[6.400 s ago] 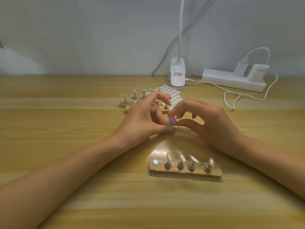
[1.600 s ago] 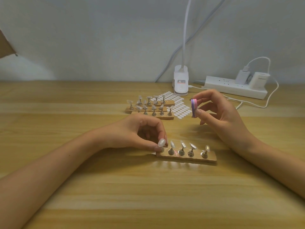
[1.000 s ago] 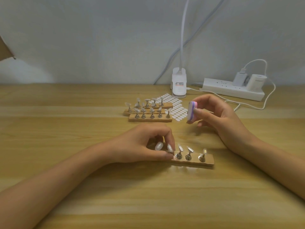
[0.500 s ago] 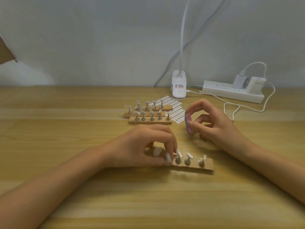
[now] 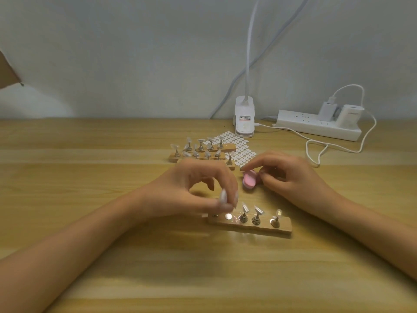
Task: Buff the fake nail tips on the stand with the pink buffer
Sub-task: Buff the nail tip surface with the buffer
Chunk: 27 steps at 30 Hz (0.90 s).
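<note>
The left hand (image 5: pixel 198 190) pinches what looks like one nail tip (image 5: pixel 223 197) just above the left end of the stand (image 5: pixel 248 226). Three more tips (image 5: pixel 258 210) stand on its right half. Behind the stand, the right hand (image 5: pixel 286 177) grips the pink buffer (image 5: pixel 249 180).

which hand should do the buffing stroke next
Right. The right hand pinches the pink buffer, close beside the left hand, whose fingers curl over the left end of the stand, apparently pinching a nail tip.
</note>
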Motion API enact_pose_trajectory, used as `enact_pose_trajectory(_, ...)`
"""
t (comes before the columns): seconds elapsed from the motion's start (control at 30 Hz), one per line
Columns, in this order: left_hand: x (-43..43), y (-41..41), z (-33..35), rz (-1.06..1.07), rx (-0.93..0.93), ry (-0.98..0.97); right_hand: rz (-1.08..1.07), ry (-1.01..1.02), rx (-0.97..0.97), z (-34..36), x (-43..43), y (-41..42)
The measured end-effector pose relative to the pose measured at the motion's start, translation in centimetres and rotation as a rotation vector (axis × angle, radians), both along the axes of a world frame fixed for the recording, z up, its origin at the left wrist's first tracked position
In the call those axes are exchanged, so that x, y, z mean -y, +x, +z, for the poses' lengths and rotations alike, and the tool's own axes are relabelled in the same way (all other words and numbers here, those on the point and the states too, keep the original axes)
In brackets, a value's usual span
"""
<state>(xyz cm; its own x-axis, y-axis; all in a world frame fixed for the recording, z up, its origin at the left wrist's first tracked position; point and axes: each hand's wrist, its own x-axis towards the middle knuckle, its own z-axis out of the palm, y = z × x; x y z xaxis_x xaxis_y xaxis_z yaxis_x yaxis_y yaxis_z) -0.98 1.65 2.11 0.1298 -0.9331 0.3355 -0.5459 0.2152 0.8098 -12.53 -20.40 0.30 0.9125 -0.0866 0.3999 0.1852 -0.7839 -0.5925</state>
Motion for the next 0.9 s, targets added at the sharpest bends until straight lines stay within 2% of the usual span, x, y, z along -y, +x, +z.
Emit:
enact_pose_trajectory(0.1,0.2,-0.3,0.3,0.029,-0.295,-0.033,0.042,-0.112,-0.040,-0.1,-0.2,0.2)
enact_pose_trajectory(0.17,0.3,-0.1,0.1,0.109,-0.336,-0.007,0.067,-0.190,-0.050,-0.1,-0.3,0.2)
enact_pose_trajectory(0.33,0.3,0.7,-0.5,0.176,-0.275,0.209,0.070,-0.219,-0.026,-0.4,-0.1,0.0)
enact_pose_trajectory(0.53,0.1,0.8,0.1,0.186,-0.182,0.294,0.070,-0.171,0.058,0.0,-0.3,-0.1)
enact_pose_trajectory(0.77,0.7,0.1,-0.9,0.314,-0.187,0.095,0.132,-0.118,0.250,0.4,-1.0,-0.4)
enact_pose_trajectory(0.9,1.3,0.1,-1.6,0.449,-0.085,0.019,0.120,-0.084,0.330,0.7,-1.5,-0.5)
